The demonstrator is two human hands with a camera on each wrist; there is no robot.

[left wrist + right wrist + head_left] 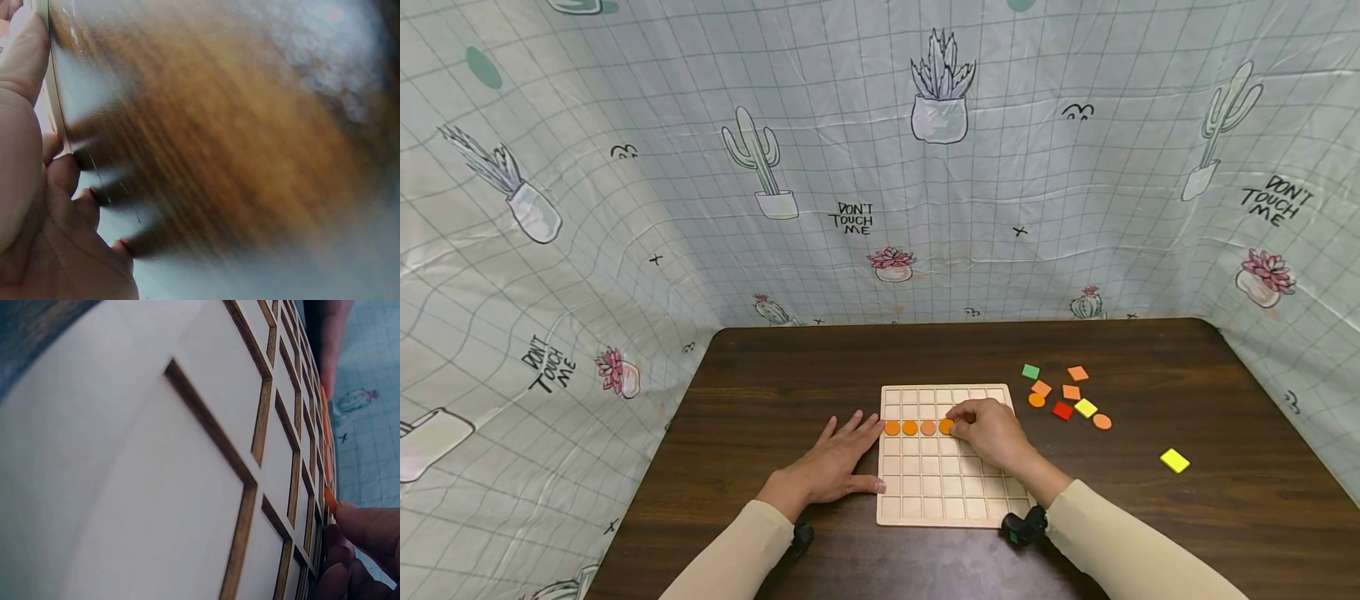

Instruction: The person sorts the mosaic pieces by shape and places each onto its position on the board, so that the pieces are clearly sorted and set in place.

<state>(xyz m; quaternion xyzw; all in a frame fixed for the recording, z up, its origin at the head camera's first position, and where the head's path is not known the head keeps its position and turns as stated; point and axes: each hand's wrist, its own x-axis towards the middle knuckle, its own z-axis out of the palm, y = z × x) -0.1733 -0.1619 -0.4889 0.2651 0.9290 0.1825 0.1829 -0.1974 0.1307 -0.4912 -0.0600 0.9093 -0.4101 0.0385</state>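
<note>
A light wooden grid board (pixel 921 485) lies on the dark table. Three orange discs (pixel 910 427) sit side by side in cells of one row, starting from its left edge. Just right of them my right hand (pixel 992 432) pinches a fourth orange disc (pixel 947 427) over the same row; in the right wrist view this disc (pixel 330 500) is tilted between thumb and fingers. My left hand (pixel 842 462) lies with fingers spread at the board's left side, thumb and fingertips touching its edge. The left wrist view shows the left palm (pixel 69 250) beside that edge.
Right of the board lie loose pieces: a green square (pixel 1031 372), a red square (pixel 1062 410), a yellow square (pixel 1086 408), orange discs (pixel 1102 422) and several orange squares (pixel 1071 392). Another yellow piece (pixel 1175 460) lies farther right. A patterned curtain (pixel 850 167) surrounds the table (pixel 760 392).
</note>
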